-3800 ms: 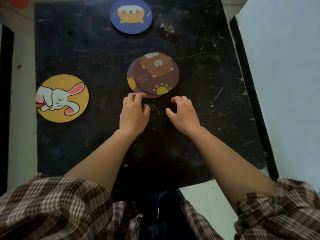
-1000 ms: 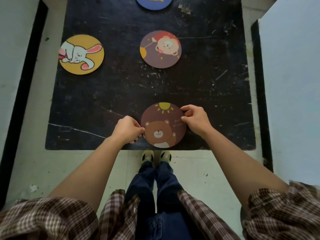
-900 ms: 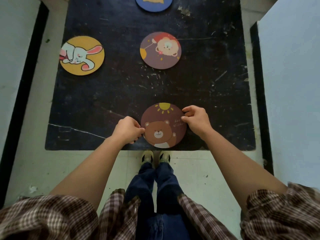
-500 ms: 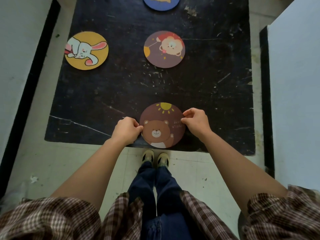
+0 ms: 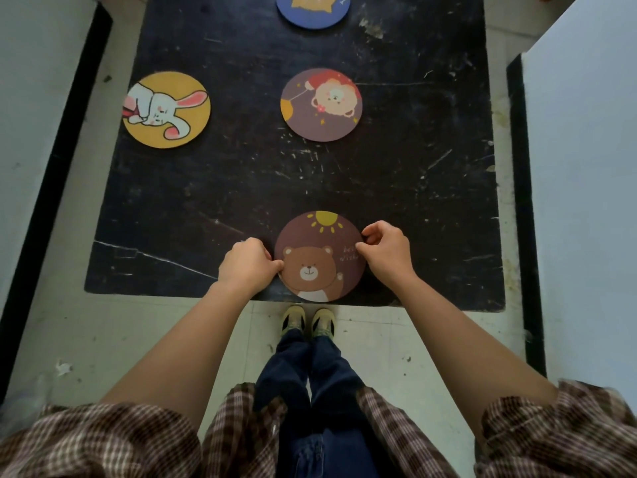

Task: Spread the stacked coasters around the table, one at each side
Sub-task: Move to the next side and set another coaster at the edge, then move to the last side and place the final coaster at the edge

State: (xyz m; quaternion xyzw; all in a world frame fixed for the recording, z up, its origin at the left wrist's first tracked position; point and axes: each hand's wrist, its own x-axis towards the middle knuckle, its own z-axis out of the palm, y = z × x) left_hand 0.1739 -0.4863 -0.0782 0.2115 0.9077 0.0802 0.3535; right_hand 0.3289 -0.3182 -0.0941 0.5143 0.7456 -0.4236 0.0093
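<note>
Coasters lie on a black table [image 5: 241, 188], four of them, all round and flat; the bear coaster [image 5: 319, 257] sits at the near edge of the table, right by the rim, and its bottom just reaches that edge. The left hand [image 5: 246, 267] pinches its left rim with curled fingers; the right hand [image 5: 386, 250] pinches its right rim, thumb and fingers closed on the edge. The lion coaster [image 5: 321, 104] rests alone in the middle of the table, with bare dark top all around it; the bunny coaster [image 5: 167, 109] lies at the left side, its rim at the table's left edge; the blue coaster [image 5: 313, 10] lies at the far side, partly cut off by the top of the view. The right side of the table has no coaster on it, only scratched black top; a white board [image 5: 582, 167] stands just beside that edge. A pale floor [image 5: 103, 339] shows near the table, and two shoes [image 5: 308, 320] stand just under the near edge; checked sleeves [image 5: 103, 439] fill the bottom of the view.
</note>
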